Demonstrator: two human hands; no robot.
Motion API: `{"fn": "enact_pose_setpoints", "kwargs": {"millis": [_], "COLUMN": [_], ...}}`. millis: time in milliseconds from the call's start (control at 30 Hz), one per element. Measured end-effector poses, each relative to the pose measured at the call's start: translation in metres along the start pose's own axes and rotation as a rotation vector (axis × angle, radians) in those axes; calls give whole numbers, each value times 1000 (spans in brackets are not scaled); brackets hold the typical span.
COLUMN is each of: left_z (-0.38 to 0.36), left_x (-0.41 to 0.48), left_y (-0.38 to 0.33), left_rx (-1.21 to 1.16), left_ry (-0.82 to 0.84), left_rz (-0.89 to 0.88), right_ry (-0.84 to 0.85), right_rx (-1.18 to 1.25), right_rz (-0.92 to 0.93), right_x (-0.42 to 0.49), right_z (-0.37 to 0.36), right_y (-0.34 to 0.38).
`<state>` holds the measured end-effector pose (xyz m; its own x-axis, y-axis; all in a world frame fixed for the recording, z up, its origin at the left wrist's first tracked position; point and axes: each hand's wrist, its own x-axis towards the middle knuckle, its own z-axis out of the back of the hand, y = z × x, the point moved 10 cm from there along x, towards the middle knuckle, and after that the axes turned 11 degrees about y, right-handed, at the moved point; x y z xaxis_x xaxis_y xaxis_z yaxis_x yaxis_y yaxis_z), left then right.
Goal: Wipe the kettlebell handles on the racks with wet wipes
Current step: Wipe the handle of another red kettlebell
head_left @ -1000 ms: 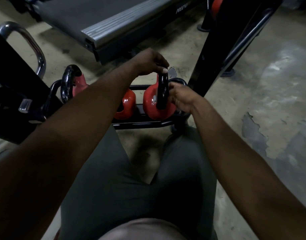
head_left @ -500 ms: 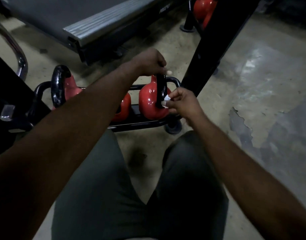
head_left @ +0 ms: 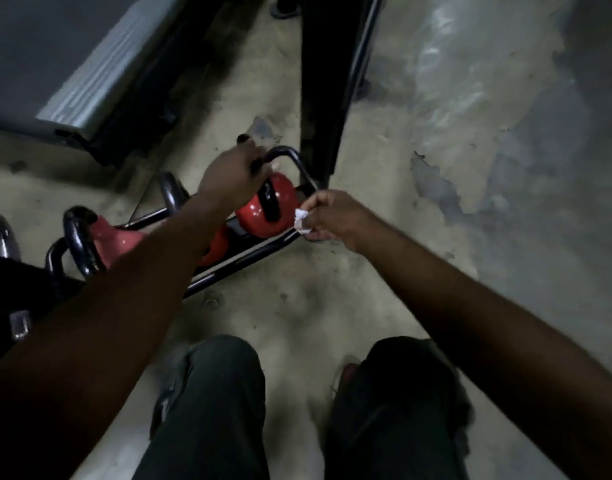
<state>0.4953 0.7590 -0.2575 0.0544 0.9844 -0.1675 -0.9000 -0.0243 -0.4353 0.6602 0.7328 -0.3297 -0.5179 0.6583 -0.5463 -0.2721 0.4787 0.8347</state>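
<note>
A low black rack on the floor carries red kettlebells with black handles. My left hand grips the top of the handle of the rightmost red kettlebell. Just right of that kettlebell, my right hand pinches a small crumpled white wet wipe, a little off the handle. A second red kettlebell is mostly hidden behind my left forearm. At the left end a paler red kettlebell shows its black handle.
A treadmill deck lies at the upper left. A black machine upright stands just behind the rack's right end. A chrome bar and dark equipment sit at the left edge. My legs are at the bottom, on bare concrete floor.
The view has risen and tilted down, as I stand up. My right hand with the wipe has come off the handle and moved right. My left hand stays on the handle top.
</note>
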Motion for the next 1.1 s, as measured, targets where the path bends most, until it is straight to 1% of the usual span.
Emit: {"fn": "enact_pose_setpoints", "kwargs": {"millis": [67,133,267,333,467,600,733,900,1000,1100], "left_z": [3,3,1,12,55,122,183,234,268,306], "left_x": [-15,-33,-72,-92,-124,-147,-151,-120,-82,-38], "left_y": [-21,-45,-115,-158,-228,-297,-356,-418,-461,-512], "left_rx": [-92,-233,-484,-514,-565,-605,-645,-641,-604,-541], "left_ry": [36,111,297,382,471,493,466,421,359,301], "left_rz": [26,89,69,42,30,-9,-49,-69,-113,-189], "right_ry": [-35,-80,-185,-243,-380,-485,-551,-655,-653,-615], "right_rx": [97,219,515,650,789,910,920,817,662,607], "right_rz": [17,16,-73,-72,-11,99,198,292,319,380], "right_x": [-43,-90,-187,-232,-314,-386,-438,-476,-488,-490], "right_z": [13,29,54,60,62,63,82,138,179,226], "right_y": [6,13,22,31,73,126,181,248,304,361]}}
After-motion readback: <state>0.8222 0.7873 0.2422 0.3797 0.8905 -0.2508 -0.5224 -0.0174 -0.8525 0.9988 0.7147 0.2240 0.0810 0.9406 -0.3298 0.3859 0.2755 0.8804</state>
